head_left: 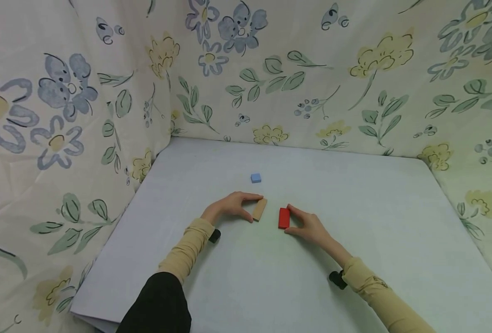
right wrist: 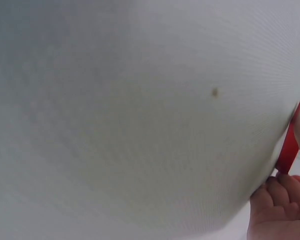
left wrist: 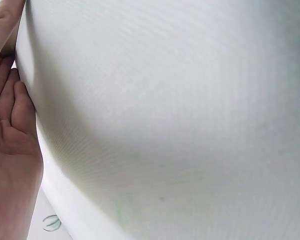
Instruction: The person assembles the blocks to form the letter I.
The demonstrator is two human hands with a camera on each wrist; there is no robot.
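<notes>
Extending from the side of 8 o'clock, the left arm [head_left: 187, 249] reaches over the desk [head_left: 271, 286], and the right arm [head_left: 371, 286] comes from about 4 o'clock. Both wear beige sleeves, and the two hands face each other. The left hand [head_left: 230, 204] is bent at the wrist towards 3 o'clock; its fingers are parted only by the length of the tan block [head_left: 260, 210], which they pinch at its two ends. The right hand [head_left: 310, 226] points to 10 o'clock, and its fingers pinch the red block [head_left: 284, 218] in the same manner, parted by its length. In the right wrist view, the other fingers are folded towards the palm. The red block lies between 3 and 4 o'clock from the tan block, near but apart. The blue block [head_left: 256, 178] rests on the desk at 12 o'clock from the tan block, touched by neither hand.
</notes>
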